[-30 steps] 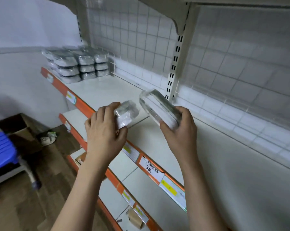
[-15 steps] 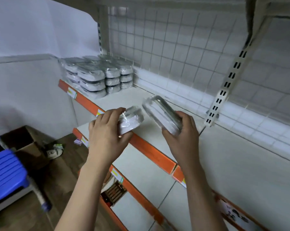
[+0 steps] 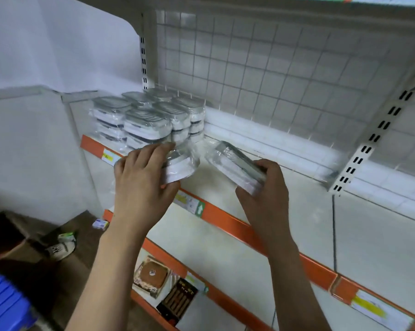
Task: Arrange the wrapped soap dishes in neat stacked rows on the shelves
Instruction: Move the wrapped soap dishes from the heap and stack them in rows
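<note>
Several wrapped soap dishes (image 3: pixel 149 115) stand in stacked rows at the far left end of the white shelf (image 3: pixel 309 206), against the wire grid back. My left hand (image 3: pixel 142 185) grips one wrapped soap dish (image 3: pixel 181 164) just above the shelf, close to the front right of the stacks. My right hand (image 3: pixel 263 194) holds a second wrapped dish (image 3: pixel 235 163), tilted on its edge, over the shelf a little to the right. Clear film covers both dishes.
An orange price strip (image 3: pixel 237 225) runs along the shelf's front edge, with lower shelves beneath holding boxed goods (image 3: pixel 151 274). A slotted upright (image 3: pixel 369 142) stands at the right. On the floor lie a cardboard box (image 3: pixel 3 235), a shoe (image 3: pixel 61 247) and a blue crate (image 3: pixel 3 304).
Both hands have carried their dishes left and forward toward the stacks, and the stacks now sit much nearer. The left dish has come down close beside the front stack.
</note>
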Tool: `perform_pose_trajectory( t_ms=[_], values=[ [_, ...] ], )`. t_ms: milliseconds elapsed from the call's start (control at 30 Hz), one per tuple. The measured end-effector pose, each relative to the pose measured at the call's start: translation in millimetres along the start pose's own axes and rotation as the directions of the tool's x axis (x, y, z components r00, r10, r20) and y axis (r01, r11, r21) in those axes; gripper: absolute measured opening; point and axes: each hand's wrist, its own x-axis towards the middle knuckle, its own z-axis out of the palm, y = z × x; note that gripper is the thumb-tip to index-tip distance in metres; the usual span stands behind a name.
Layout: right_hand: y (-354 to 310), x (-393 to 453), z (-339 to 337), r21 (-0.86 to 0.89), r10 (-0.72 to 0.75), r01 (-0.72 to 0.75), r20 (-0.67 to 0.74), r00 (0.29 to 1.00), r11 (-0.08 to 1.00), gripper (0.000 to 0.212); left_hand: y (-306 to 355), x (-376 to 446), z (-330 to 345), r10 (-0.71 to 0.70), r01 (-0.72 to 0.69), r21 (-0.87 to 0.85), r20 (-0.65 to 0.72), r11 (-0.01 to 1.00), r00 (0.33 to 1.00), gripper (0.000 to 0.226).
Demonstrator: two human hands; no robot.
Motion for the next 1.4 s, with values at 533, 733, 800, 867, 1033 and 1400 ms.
perform_pose_trajectory(
  t_ms=[533, 733, 800, 867, 1033, 1400],
  values=[
    [-28, 163, 149, 0.044, -0.107, 0.113, -0.121, 0.987, 0.993, 0.051, -141, 182, 27, 0.234, -0.235, 0.096, 0.02, 0.967, 0.972, 0.061],
    [-32, 211, 177, -0.063, -0.106, 0.102, -0.063, 0.992, 0.993, 0.046, -175, 242, 53, 0.269, -0.278, 0.072, 0.106, 0.958, 0.957, 0.06],
    [-32, 227, 185, -0.103, -0.124, 0.118, -0.062, 0.99, 0.988, 0.047, -185, 261, 63, 0.275, -0.284, 0.053, 0.131, 0.957, 0.952, 0.063],
    [-31, 240, 192, -0.171, -0.135, 0.124, -0.053, 0.989, 0.977, 0.05, -195, 279, 75, 0.304, -0.313, 0.036, 0.157, 0.949, 0.94, 0.063],
    [-35, 269, 211, -0.382, -0.151, 0.133, -0.019, 0.988, 0.915, 0.051, -219, 324, 107, 0.39, -0.403, 0.02, 0.209, 0.915, 0.897, 0.063],
    [-32, 296, 262, -0.667, -0.007, 0.04, 0.053, 0.999, 0.744, 0.05, -258, 371, 174, 0.542, -0.549, -0.094, 0.359, 0.831, 0.76, 0.064]
  ],
)
